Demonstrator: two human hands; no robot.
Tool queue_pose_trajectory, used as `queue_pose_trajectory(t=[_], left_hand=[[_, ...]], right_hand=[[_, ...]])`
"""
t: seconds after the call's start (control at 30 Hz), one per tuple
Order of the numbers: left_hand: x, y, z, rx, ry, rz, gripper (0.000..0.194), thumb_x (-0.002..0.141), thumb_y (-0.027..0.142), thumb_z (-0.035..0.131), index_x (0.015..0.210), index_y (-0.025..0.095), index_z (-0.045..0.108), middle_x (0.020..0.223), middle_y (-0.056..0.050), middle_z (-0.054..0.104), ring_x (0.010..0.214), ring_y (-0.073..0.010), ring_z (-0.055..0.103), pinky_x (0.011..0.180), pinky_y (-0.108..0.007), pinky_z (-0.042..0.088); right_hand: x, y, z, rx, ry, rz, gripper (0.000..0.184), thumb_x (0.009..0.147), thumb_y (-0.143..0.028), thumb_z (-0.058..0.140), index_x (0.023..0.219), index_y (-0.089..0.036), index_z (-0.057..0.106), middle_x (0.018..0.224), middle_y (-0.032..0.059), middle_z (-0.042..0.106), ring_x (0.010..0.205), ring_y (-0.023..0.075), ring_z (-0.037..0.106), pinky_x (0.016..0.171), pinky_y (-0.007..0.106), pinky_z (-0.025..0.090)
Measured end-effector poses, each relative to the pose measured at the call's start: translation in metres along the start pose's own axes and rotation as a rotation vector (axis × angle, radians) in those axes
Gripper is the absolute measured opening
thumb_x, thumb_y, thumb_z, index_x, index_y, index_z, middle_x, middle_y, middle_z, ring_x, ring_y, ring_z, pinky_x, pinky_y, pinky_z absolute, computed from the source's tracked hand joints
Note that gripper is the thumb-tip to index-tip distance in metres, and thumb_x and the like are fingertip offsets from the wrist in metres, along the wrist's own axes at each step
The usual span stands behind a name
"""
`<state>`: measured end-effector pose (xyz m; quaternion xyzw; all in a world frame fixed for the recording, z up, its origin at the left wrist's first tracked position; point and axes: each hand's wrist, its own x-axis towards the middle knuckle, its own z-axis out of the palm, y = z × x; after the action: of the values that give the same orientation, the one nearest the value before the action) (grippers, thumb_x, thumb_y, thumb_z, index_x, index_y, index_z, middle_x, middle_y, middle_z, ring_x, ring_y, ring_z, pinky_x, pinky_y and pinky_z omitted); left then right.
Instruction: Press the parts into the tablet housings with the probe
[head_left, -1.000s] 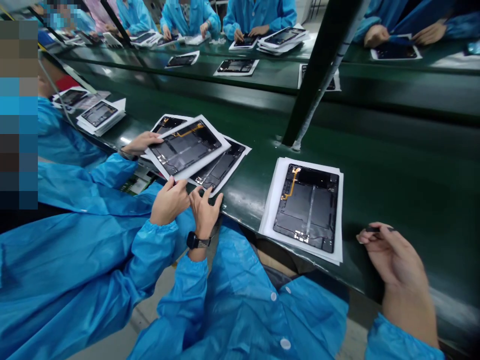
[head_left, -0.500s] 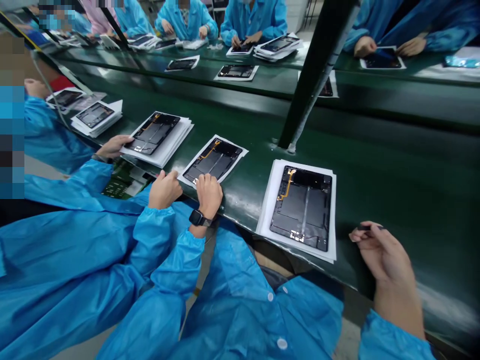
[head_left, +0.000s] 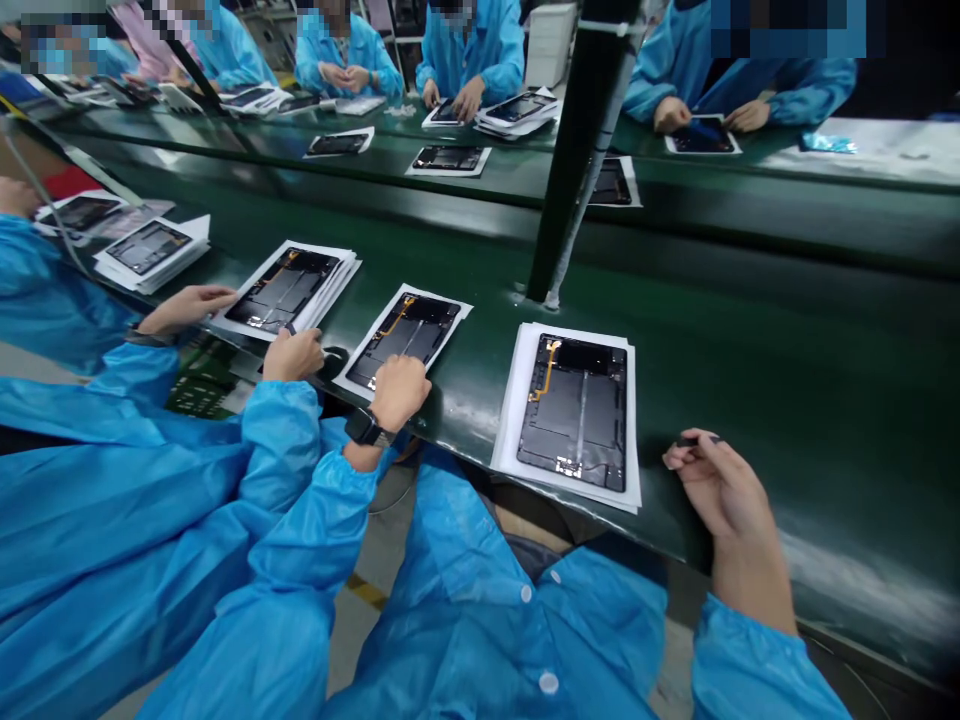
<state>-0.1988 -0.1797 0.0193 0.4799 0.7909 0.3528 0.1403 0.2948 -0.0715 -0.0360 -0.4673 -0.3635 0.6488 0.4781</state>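
Fingers of right hand pinch small dark part beside tablet.

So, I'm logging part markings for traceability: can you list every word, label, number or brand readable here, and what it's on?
None can be read.
Opened tablet on its white sheets, beside the right hand: no legible print.
Small dark piece pinched in that hand: no marking visible.
Green board below the belt edge: markings too blurred.
Co-worker's watch: face dark.
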Motion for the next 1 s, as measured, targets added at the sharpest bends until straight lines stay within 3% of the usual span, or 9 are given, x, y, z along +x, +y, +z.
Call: queue_pose_trajectory(t=[0.13,0.3,0.43,0.5,0.6,0.67,0.77,0.9,1.0], left_hand=[[-0.033,0.046,0.057,0.325,-0.146,-0.012,0.009,0.079,0.016,0.067,0.071,0.013,0.065,0.085,-0.02,0.072,0.101,-0.0379,0.071,0.092,-0.046,0.053],[-0.072,0.072,0.092,0.461,-0.259,0.02,0.014,0.086,0.018,0.061,0.086,0.013,0.073,0.097,-0.02,0.075,0.101,-0.0338,0.072,0.085,-0.04,0.054],[-0.084,0.054,0.074,0.412,-0.181,0.014,0.02,0.094,0.038,0.061,0.09,0.019,0.069,0.1,-0.014,0.073,0.107,-0.0316,0.067,0.094,-0.041,0.053],[-0.086,0.027,0.053,0.25,0.035,-0.114,0.025,0.092,0.047,0.064,0.091,0.022,0.065,0.102,-0.013,0.07,0.112,-0.0328,0.064,0.102,-0.046,0.05],[-0.092,-0.018,0.025,-0.022,0.305,-0.426,0.033,0.081,0.048,0.072,0.099,0.022,0.061,0.113,-0.014,0.067,0.124,-0.0364,0.057,0.114,-0.054,0.041],[-0.096,-0.042,0.019,-0.135,0.293,-0.529,0.042,0.075,0.05,0.077,0.099,0.02,0.06,0.108,-0.013,0.069,0.115,-0.0352,0.062,0.107,-0.053,0.046],[-0.1,-0.061,0.027,-0.369,0.139,-0.588,0.051,0.068,0.061,0.08,0.09,0.017,0.065,0.087,-0.008,0.071,0.088,-0.0269,0.068,0.084,-0.041,0.056],[-0.099,-0.067,0.037,-0.676,0.041,-0.618,0.061,0.06,0.067,0.085,0.086,0.015,0.068,0.079,-0.006,0.071,0.074,-0.0208,0.068,0.071,-0.034,0.058],[-0.101,-0.069,0.032,-0.83,0.016,-0.63,0.058,0.057,0.06,0.09,0.084,0.014,0.069,0.082,-0.008,0.073,0.072,-0.0207,0.069,0.07,-0.034,0.059]], right_hand=[[0.004,0.004,-0.003,0.038,0.004,-0.011,0.03,0.073,-0.042,0.089,0.083,-0.019,0.075,0.071,0.003,0.064,0.068,0.015,0.062,0.063,0.027,0.054],[-0.004,-0.003,0.003,0.015,-0.068,-0.012,0.032,0.086,-0.044,0.078,0.07,-0.022,0.06,0.075,0.0042,0.066,0.071,0.0171,0.064,0.07,0.029,0.057],[-0.034,-0.016,0.035,-0.164,-0.242,0.064,0.025,0.092,-0.047,0.072,0.091,-0.022,0.068,0.078,0.0064,0.072,0.073,0.0202,0.067,0.071,0.032,0.056],[-0.053,-0.016,0.058,-0.231,-0.382,0.14,0.028,0.097,-0.046,0.069,0.109,-0.021,0.068,0.077,0.0059,0.074,0.071,0.0196,0.067,0.07,0.031,0.054],[-0.081,-0.004,0.091,-0.215,-0.636,0.251,0.026,0.103,-0.045,0.06,0.11,-0.02,0.065,0.084,0.0075,0.076,0.078,0.0201,0.071,0.078,0.033,0.054],[-0.096,0.014,0.11,-0.211,-0.781,0.315,0.029,0.105,-0.047,0.056,0.106,-0.019,0.064,0.092,0.0096,0.077,0.084,0.0217,0.072,0.082,0.035,0.054],[-0.11,0.049,0.134,-0.332,-0.87,0.324,0.037,0.106,-0.054,0.05,0.102,-0.019,0.064,0.089,0.0083,0.074,0.081,0.0216,0.07,0.085,0.037,0.053],[-0.114,0.094,0.156,-0.454,-0.786,0.239,0.048,0.1,-0.068,0.051,0.101,-0.022,0.065,0.071,0.003,0.067,0.069,0.0228,0.065,0.088,0.041,0.052],[-0.111,0.108,0.167,-0.482,-0.736,0.219,0.054,0.096,-0.073,0.051,0.111,-0.023,0.065,0.067,0.0014,0.066,0.07,0.0255,0.066,0.089,0.042,0.051]])
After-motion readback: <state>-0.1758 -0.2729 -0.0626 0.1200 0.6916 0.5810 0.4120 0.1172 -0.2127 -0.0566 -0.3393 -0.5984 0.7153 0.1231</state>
